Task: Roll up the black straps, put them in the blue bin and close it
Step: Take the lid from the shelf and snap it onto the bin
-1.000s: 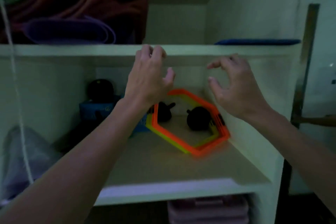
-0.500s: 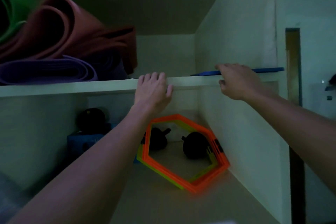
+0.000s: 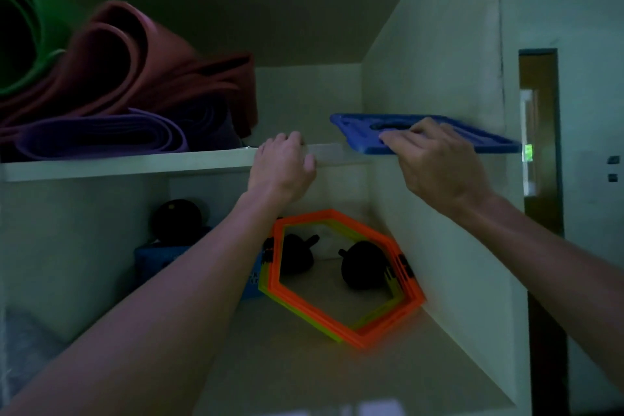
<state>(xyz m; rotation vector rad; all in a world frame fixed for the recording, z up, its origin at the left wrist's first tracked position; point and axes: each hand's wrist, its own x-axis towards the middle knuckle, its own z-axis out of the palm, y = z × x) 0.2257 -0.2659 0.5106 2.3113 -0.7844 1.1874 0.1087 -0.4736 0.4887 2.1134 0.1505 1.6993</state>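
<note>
Nearest the camera, my two bare forearms reach up and forward into a dim white cupboard. Below them the lower shelf (image 3: 304,365) carries a stack of orange and yellow hexagon rings (image 3: 341,280), tilted, its right side against the right wall. Two black round weights (image 3: 363,268) with short handles sit behind the rings and show through them. To the left, partly hidden by my left arm, a blue box (image 3: 162,258) stands with a black ball (image 3: 177,221) on top.

Higher up, my left hand (image 3: 282,170) rests on the front edge of the upper shelf (image 3: 135,164), fingers curled over the lip; its grip holds nothing but the edge. My right hand (image 3: 435,159) is on the blue lid (image 3: 472,135), a flat moulded panel lying on the upper shelf at the right, near the side wall. The fingers lie on top of the lid's near edge; I cannot tell whether the thumb closes underneath. Neither the black straps nor the bin itself can be made out.

Farther back on the upper shelf, at left, lie loosely rolled mats: a purple mat (image 3: 101,135) at the bottom, a dark red mat (image 3: 162,67) over it, and a green mat (image 3: 17,37) at the frame's edge. Beyond the cupboard's right side, a narrow brown door frame (image 3: 540,132) shows.
</note>
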